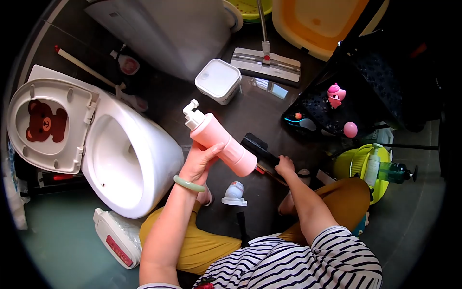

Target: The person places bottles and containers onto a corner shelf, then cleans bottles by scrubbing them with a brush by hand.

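Observation:
My left hand (201, 161) is closed around a pink pump bottle (224, 144) with a white pump head. The bottle tilts up and to the left above the dark floor. A pale green bangle circles my left wrist. Low by the floor, my right hand (285, 166) grips the handle of a black tool (257, 147) with a wide, blocky head; whether it is a brush I cannot tell. A thin stick lies beside it, partly hidden. Between my feet sits a small white rounded item (234, 192) on a flat base.
To the left stands a toilet (144, 144), its lid (53, 125) raised. A white lidded bucket (219, 81) and a flat mop head (265, 65) are ahead. On the right are a black container (313, 101) with toys and a green basket (349, 164) with bottles.

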A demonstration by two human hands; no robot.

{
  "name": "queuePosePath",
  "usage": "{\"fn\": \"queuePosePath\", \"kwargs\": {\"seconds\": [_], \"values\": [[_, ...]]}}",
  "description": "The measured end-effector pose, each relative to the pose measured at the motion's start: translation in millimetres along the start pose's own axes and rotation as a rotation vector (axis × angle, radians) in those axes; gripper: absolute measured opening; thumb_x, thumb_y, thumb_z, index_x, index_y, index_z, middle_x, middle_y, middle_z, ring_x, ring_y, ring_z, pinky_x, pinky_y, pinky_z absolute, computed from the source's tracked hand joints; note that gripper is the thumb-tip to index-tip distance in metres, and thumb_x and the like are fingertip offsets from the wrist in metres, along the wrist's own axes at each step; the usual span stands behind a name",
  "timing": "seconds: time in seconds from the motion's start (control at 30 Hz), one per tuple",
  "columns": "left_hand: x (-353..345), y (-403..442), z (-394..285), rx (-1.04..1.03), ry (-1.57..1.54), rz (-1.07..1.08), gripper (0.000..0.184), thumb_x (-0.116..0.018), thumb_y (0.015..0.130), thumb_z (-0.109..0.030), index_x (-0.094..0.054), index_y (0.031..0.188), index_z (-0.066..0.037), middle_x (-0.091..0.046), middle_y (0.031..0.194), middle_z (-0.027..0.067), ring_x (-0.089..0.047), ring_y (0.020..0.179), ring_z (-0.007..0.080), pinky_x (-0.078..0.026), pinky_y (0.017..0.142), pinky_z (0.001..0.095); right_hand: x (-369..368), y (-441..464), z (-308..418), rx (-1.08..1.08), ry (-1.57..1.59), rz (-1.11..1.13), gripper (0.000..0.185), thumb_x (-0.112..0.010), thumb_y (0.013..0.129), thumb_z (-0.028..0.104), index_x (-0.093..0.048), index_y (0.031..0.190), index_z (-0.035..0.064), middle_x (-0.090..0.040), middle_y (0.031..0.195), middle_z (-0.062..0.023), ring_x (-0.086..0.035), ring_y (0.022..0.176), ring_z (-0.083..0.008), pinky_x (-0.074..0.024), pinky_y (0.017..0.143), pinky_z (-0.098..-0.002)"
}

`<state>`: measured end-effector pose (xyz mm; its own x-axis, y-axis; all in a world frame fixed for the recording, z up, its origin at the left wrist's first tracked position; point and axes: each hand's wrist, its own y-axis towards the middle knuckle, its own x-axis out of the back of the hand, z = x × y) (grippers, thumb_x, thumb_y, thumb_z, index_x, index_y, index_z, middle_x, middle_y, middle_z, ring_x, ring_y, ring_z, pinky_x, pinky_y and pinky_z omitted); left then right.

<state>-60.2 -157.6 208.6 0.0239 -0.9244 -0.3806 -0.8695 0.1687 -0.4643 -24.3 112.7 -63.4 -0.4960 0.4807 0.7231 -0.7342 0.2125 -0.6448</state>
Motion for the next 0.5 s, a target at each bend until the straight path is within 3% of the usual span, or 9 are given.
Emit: {"fn": "queuePosePath", "kwargs": {"seconds": [0.4,0.5], "values": [[-2.1,-3.9,2.8,0.038,-0.025,0.022,0.056,-0.073,0.073,-0.019,-0.042,0.119,-0.010,-0.051,0.112,0.0047,-0.050,0.105,0.0196,-0.041,0.091,0.0387,-0.9,-0.9,-2.7,0.029,-0.049,-0.010,0.043,-0.057,0.075,0.013,-0.051,0.117,0.0115,-0.048,0.121,-0.0116,-0.046,0.114,-0.0304,-0.0410,0.094,-0.0389],[-1.2,-4.4,2.1,0.040,-0.036,-0.007,0.057,-0.072,0.074,-0.020,-0.041,0.121,-0.011,-0.051,0.113,0.0043,-0.050,0.105,0.0200,-0.041,0.091,0.0397,-0.6,2.1,-2.0,0.010,-0.059,0.024,0.051,-0.060,0.071,0.015,-0.048,0.120,0.0116,-0.047,0.123,-0.0127,-0.045,0.114,-0.0300,-0.0399,0.095,-0.0380]]}}
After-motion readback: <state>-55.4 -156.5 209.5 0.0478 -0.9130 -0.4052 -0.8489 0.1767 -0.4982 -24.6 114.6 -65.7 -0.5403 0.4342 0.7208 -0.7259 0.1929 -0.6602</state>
